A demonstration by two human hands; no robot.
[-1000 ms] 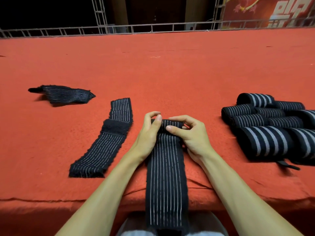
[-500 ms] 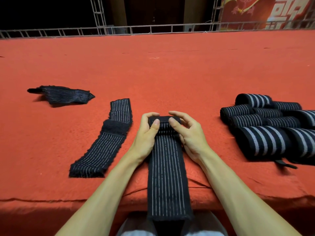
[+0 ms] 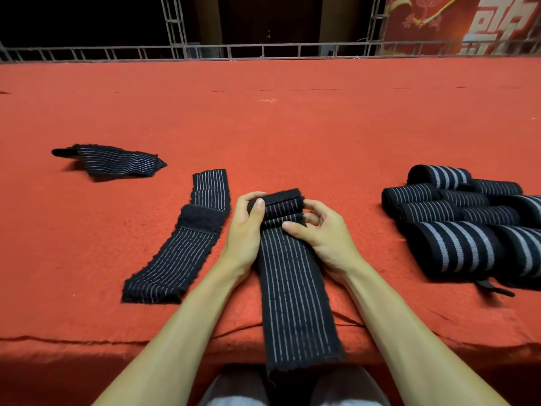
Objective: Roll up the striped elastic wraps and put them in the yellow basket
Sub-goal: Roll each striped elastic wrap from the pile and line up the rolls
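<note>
Striped wrap (image 3: 292, 288), half rolled at the bench's (image 3: 292, 127) near edge, gripped by left hand (image 3: 244, 230) and right hand (image 3: 325, 232).

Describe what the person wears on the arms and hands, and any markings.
Both forearms are bare as far as the frame shows: left forearm, right forearm, no sleeves in view. The left hand and right hand wear no gloves, and no ring, watch or wristband shows. The visible nails are short and plain.

The roll (image 3: 275, 207) on the striped wrap (image 3: 295, 288) has grown thicker under both hands.
</note>
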